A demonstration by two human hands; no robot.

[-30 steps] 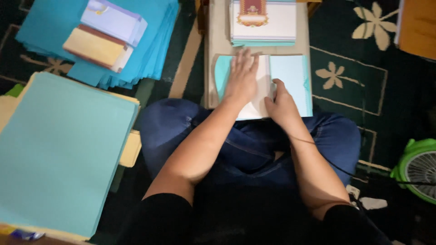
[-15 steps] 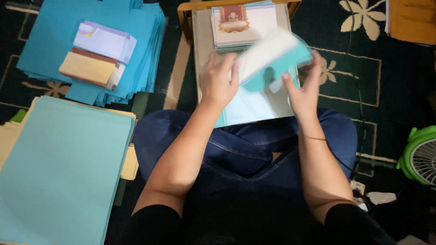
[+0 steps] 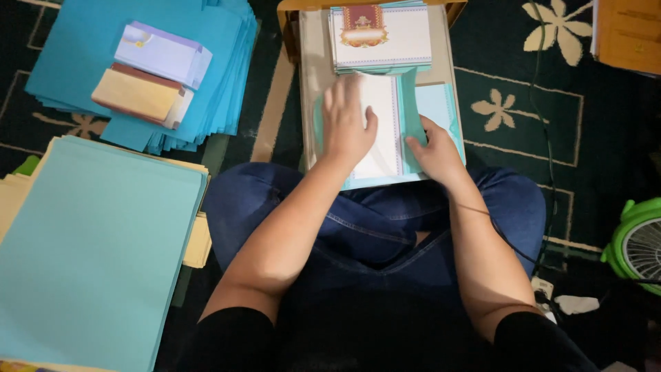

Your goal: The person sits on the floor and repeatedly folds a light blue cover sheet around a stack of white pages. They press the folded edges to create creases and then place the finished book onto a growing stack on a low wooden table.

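The left hand (image 3: 348, 127) lies flat, fingers spread, pressing on a white card (image 3: 382, 131) with a thin printed border; it grips nothing. The right hand (image 3: 434, 155) pinches the card's right edge together with a teal cover (image 3: 430, 110), thumb on top, so it is closed on that cover's fold. Card and cover sit on a small beige table (image 3: 310, 83) just ahead of the person's knees, and the cover's near edge overhangs the table's near edge above the jeans (image 3: 372, 227). Touching the card's far edge is a stack of cards (image 3: 382, 34) with a red and gold emblem, which fills the far half of the table up to its wooden rim; bare tabletop shows only as a narrow strip along the left side. The table's right edge is nearly met by the cover. On the floor to the left, well apart from the hands, lies a fan of blue sheets (image 3: 220, 76) bearing two small packs (image 3: 148, 72), and nearer, a big pile of teal paper (image 3: 96, 241) whose right edge comes just beside the left thigh. On the right, open green carpet (image 3: 551, 138) with cream flowers gives room, crossed by a dark cord (image 3: 544, 110); a green fan (image 3: 637, 238) stands at the right frame edge, near the right knee.
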